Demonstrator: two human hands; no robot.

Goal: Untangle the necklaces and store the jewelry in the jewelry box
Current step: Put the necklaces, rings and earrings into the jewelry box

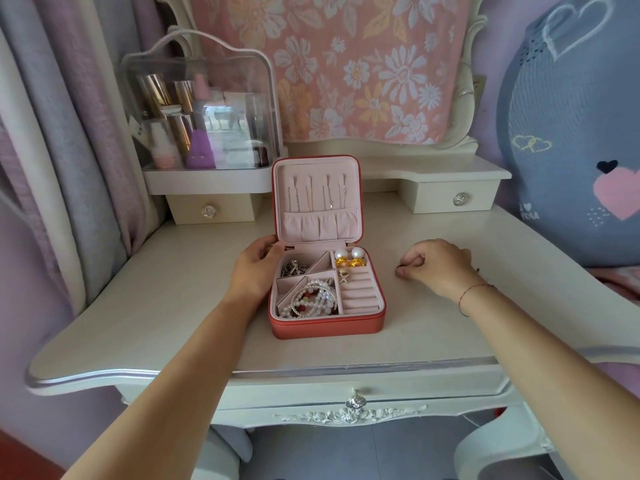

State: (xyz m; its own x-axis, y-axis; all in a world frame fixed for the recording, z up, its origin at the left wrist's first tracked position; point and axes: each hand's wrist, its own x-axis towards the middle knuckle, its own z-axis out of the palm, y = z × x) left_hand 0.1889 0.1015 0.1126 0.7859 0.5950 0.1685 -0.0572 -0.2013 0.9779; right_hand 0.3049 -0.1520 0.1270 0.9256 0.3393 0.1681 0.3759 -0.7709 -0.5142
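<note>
**A:** Where does the coral-red square leatherette jewelry box point(327, 327) sit?

**B:** Mid-frame on the cream painted wooden dressing table point(173, 306), with its lid propped upright. Thin metal necklaces point(311, 197) hang apart from one another inside the lid, I'd guess so they don't knot. White pearl bead bracelets point(311, 301) fill the lower left compartment.

**A:** And the hands?

**B:** The left hand point(256, 268) cups the box's left wall, fingers curled at the hinge corner, probably to steady it. The right hand point(436, 265) rests on the table right of the box, apart from it. Its fingers are tucked under, and I can't tell if they pinch anything.

**A:** How far along?

**B:** Nearly done, I'd judge.
</note>
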